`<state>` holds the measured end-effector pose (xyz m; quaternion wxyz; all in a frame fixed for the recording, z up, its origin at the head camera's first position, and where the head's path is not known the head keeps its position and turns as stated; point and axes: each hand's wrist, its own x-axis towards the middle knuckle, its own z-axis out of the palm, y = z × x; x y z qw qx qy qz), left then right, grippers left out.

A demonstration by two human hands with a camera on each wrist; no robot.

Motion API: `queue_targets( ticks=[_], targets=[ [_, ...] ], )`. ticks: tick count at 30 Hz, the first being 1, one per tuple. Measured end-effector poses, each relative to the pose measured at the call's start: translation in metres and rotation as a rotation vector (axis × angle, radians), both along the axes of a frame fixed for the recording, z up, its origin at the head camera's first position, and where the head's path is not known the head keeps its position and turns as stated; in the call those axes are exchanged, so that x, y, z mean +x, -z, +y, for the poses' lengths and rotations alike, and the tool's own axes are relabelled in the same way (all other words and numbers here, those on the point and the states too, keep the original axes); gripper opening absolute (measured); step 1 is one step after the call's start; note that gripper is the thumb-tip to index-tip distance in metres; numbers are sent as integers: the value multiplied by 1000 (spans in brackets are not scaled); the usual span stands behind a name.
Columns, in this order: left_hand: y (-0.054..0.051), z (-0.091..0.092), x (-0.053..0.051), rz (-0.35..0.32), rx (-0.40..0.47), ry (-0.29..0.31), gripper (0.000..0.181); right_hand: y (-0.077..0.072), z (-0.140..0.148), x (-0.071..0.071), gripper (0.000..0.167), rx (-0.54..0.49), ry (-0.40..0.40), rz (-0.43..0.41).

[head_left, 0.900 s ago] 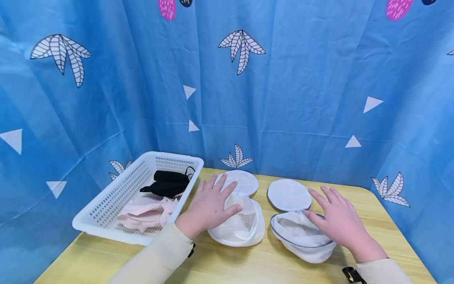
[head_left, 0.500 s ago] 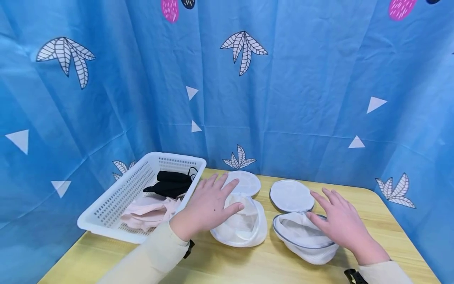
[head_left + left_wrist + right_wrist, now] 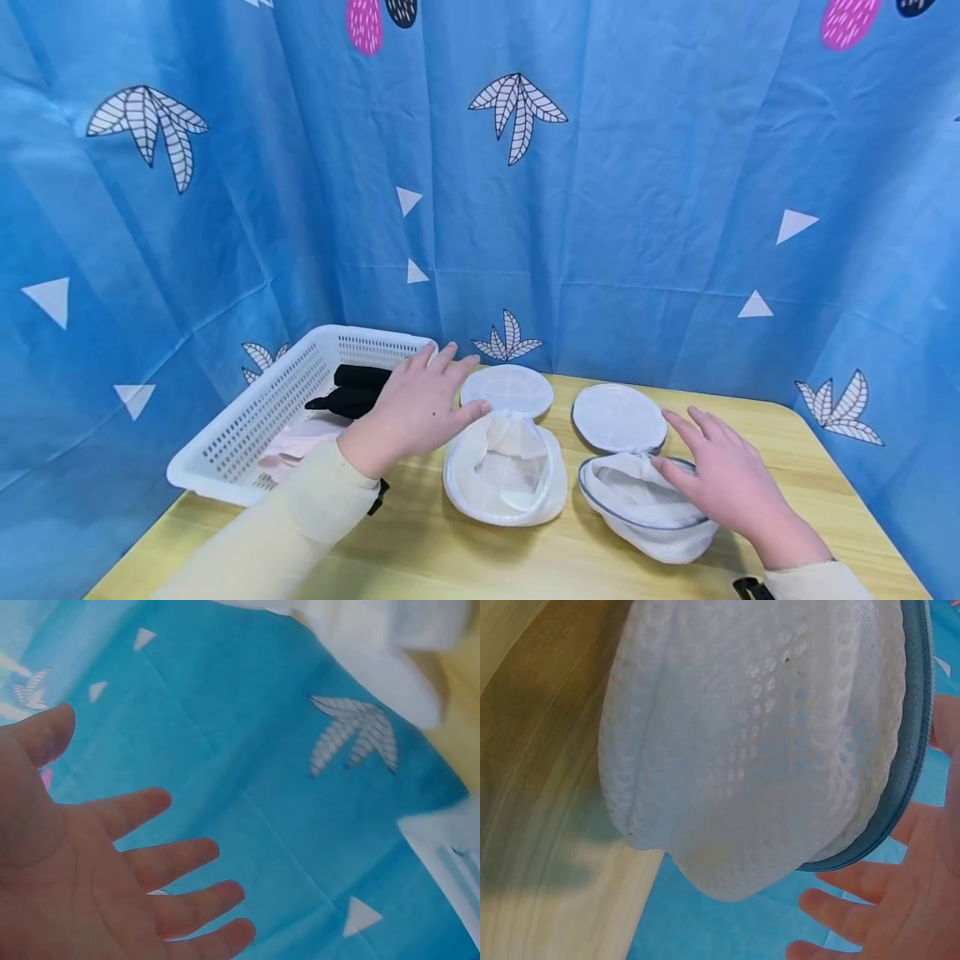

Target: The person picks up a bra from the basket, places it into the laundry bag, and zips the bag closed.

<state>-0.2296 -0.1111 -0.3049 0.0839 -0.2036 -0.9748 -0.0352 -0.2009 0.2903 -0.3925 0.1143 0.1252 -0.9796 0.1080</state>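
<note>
My left hand (image 3: 416,406) hovers, fingers spread and holding nothing, between the white basket (image 3: 206,486) and the left mesh laundry bag (image 3: 517,510). In the left wrist view this palm (image 3: 82,877) is bare. The left bag stands unzipped, its round lid (image 3: 507,390) folded back behind it. My right hand (image 3: 731,479) is beside the grey-rimmed mesh laundry bag (image 3: 660,537), fingers extended; whether it touches the rim is unclear. That bag's round lid (image 3: 618,417) also lies back. Inside the basket are a black garment (image 3: 351,393) and a pale pink garment (image 3: 296,443), partly hidden by my left arm.
The wooden table (image 3: 420,567) carries the basket at the left and both bags at the middle and right. A blue patterned curtain (image 3: 637,167) hangs around its back and sides.
My left hand has moved left, away from the left bag and toward the basket, covering more of the garments. My right hand stays beside the right bag. The view has shifted slightly.
</note>
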Motion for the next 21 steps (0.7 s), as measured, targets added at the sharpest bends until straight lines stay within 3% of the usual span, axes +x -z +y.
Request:
queue_targets(
  ticks=[6, 11, 21],
  targets=[
    [0, -15, -23, -46, -47, -78, 76, 5, 3, 0, 76, 2, 7, 0],
    [3, -28, -46, -67, -21, -111, 76, 7, 4, 2, 77, 2, 14, -7],
    [25, -64, -89, -172, 47, -192, 76, 11, 6, 1, 77, 7, 11, -30]
  ],
)
